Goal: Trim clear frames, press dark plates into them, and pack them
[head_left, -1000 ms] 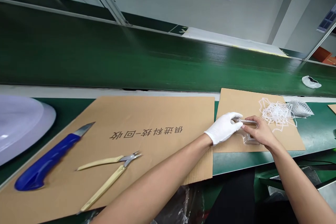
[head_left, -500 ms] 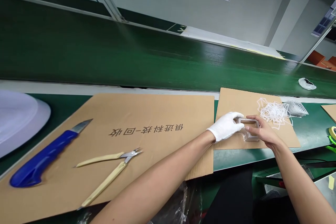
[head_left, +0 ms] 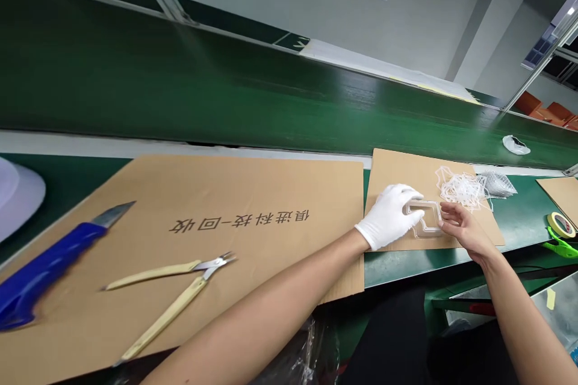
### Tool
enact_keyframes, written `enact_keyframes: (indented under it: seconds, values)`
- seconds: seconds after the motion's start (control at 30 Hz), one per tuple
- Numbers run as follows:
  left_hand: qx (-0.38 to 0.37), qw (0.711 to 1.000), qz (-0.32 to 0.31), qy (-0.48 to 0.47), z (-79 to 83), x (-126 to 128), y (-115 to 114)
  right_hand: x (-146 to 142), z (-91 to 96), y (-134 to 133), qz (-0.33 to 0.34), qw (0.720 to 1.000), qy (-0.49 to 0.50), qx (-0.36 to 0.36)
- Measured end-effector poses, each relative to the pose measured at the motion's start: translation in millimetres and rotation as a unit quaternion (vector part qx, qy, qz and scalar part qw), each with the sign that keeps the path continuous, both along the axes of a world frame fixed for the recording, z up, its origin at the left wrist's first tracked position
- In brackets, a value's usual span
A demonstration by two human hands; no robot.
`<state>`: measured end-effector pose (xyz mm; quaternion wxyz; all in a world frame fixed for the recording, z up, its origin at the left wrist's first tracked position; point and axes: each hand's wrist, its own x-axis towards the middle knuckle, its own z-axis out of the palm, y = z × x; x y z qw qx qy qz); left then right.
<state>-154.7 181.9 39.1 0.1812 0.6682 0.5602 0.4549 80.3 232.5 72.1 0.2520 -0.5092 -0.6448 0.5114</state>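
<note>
nippers (head_left: 211, 267): handles toward the near edge of the large cardboard (head_left: 289, 183)
knife (head_left: 49, 267): along that sheet's left edge
left hand (head_left: 387, 216): gloved, fingers pinching the clear frame (head_left: 436, 211) by its left side
right hand (head_left: 465, 230): bare, fingers half curled at its right side; cannot tell if gripping
clear frame: above the small cardboard (head_left: 397, 171), near the worktop (head_left: 406, 266)'s front edge
white strips (head_left: 464, 190): that sheet's far right corner

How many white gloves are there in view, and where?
1: the white glove is on the left hand, whose fingers hold a clear plastic piece. The right hand is bare. Another could be hidden; none shows.
</note>
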Motion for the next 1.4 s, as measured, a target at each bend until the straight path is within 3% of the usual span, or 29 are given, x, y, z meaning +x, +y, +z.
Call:
enact_keyframes:
  seconds: [0.17,0.33,0.73,0.93,1.1,1.4]
  values:
    - [0.069,0.994,-0.042,0.075,-3.7,12.8,-8.2,14.7,-8.4,-4.4,-0.044,0.997,0.035,-0.049]
    - [0.035,0.99,-0.083,0.106,-11.4,16.8,-6.4,8.4,-10.5,-3.7,-0.054,0.994,0.056,-0.081]
    - [0.021,0.992,-0.092,0.09,-8.7,13.7,-6.9,-0.6,-2.6,5.0,-0.01,0.996,0.036,-0.085]
    - [0.021,0.999,-0.021,0.022,-8.6,4.9,1.3,-9.7,-6.2,15.7,-0.034,0.996,0.035,-0.07]
    - [-0.064,0.996,0.052,-0.038,-12.8,-4.9,10.4,-14.5,-7.2,22.8,-0.024,0.996,0.027,-0.087]
    - [-0.11,0.991,0.049,-0.058,-11.2,-6.4,9.5,-19.6,-11.5,28.6,-0.016,0.994,0.052,-0.092]
